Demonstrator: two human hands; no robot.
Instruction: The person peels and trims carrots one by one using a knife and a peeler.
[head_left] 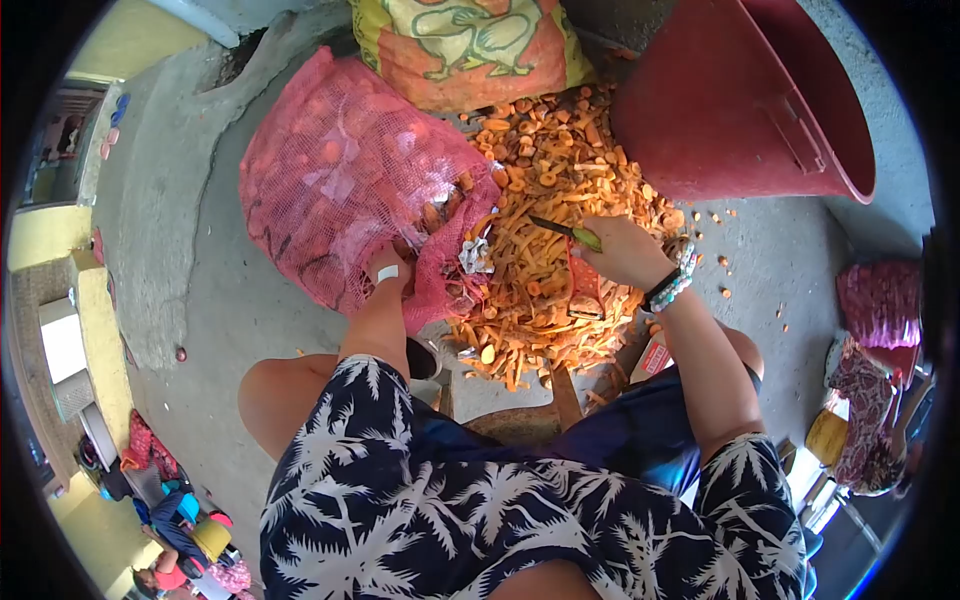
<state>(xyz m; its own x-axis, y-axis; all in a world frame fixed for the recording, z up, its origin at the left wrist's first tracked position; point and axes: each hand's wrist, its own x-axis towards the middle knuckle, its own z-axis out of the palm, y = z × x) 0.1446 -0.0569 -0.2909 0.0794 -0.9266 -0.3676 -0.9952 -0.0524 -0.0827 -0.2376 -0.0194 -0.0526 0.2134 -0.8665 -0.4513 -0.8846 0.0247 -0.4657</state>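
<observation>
One knife (552, 227) in right hand (627, 252), left hand (386, 264) inside pink mesh sack (335, 170)

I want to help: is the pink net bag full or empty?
Not empty: the pink net bag bulges, orange lumps showing through. How full, I can't tell.

The mesh sack (340, 170) is pinkish red, the peelings (550, 195) orange, the knife (573, 233) green-handled and dark-bladed. The tub (710, 120) is dull red; the printed sack (470, 60) mixes yellow, orange and cream. The navy shirt (520, 530) carries a white palm pattern.
</observation>
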